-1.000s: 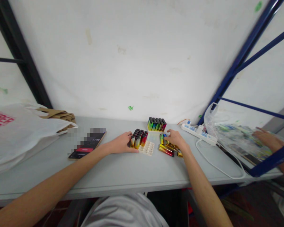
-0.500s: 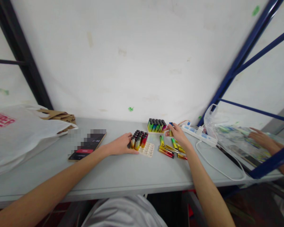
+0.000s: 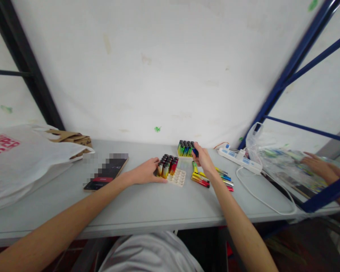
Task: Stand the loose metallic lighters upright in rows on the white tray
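Note:
My left hand grips the left end of a cream tray with round holes, thumb along the front and fingers behind. Several slim lighters with black tops and shiny gold, white and red bodies stand upright in its left part. Bare holes show at its right. Closed around a blue-ended lighter, my right hand is beside a second block of upright lighters in green, yellow and blue, partly covering its right side. Loose lighters lie under and around my right forearm.
A phone and a white plastic bag are at the left. On the right, a white power strip trails a cable near the blue frame post. Another person's hand touches plastic-wrapped items beyond it.
My right hand has moved left with the lighter, from beside the power strip to the right side of the rear block. My left hand keeps its place on the tray.

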Demonstrator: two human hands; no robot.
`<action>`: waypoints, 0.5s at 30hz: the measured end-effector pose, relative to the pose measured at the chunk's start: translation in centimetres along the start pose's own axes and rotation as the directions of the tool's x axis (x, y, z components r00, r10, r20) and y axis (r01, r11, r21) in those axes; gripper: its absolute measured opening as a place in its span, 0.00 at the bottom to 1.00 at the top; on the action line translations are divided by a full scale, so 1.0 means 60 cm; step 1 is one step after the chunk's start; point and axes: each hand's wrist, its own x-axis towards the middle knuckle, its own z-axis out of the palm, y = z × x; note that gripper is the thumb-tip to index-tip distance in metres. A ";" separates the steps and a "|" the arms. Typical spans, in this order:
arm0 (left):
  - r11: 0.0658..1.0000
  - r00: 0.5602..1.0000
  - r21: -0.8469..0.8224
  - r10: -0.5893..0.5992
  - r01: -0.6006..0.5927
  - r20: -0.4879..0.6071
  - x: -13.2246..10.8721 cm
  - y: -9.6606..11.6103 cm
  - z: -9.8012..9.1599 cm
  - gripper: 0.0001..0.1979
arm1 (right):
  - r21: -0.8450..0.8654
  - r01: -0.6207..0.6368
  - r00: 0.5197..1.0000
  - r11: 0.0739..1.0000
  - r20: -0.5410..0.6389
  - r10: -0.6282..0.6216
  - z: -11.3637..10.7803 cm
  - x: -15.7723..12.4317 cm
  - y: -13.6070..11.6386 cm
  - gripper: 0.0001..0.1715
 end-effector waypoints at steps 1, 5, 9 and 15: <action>1.000 1.000 0.000 0.003 -0.003 -0.003 0.000 -0.001 0.001 0.34 | 0.010 -0.035 0.999 0.999 -0.018 0.035 0.002 0.000 0.000 0.31; 1.000 1.000 0.020 0.003 -0.003 0.022 0.001 -0.002 0.001 0.34 | 0.042 -0.068 0.996 0.997 -0.047 0.070 -0.003 -0.001 0.000 0.23; 1.000 1.000 0.026 0.000 0.000 0.026 0.000 -0.001 0.000 0.34 | 0.050 -0.056 0.997 0.997 -0.046 0.058 -0.008 0.000 0.003 0.20; 1.000 1.000 0.005 -0.012 0.012 -0.001 -0.002 0.000 0.000 0.35 | 0.016 -0.055 0.998 0.998 -0.021 0.055 -0.009 0.016 0.018 0.25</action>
